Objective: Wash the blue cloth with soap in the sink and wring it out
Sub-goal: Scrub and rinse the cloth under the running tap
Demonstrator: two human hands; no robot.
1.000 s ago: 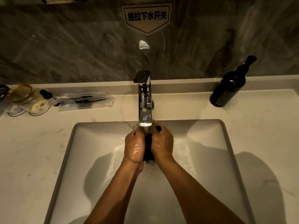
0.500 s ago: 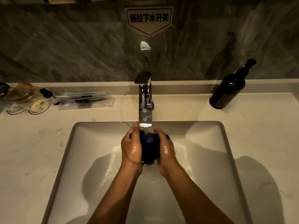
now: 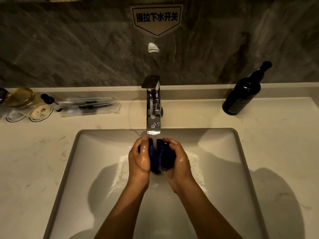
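The blue cloth (image 3: 159,156) is bunched into a wet wad under the chrome faucet (image 3: 153,107), and a stream of water falls onto its middle. My left hand (image 3: 139,157) cups the wad from the left. My right hand (image 3: 178,161) cups it from the right. Both hands are wet and glossy, over the white rectangular sink (image 3: 72,159). Foamy water spreads on the basin floor below them. The cloth's lower part is hidden between my palms.
A dark pump soap bottle (image 3: 241,94) stands on the counter at the back right. Glasses on coasters (image 3: 22,102), a small dark-capped bottle (image 3: 50,100) and wrapped toiletries (image 3: 89,106) lie at the back left. A sign (image 3: 157,18) hangs on the grey wall.
My hands have moved apart from a tight press, so more of the blue cloth shows between them. The wad has opened wider under the running water.
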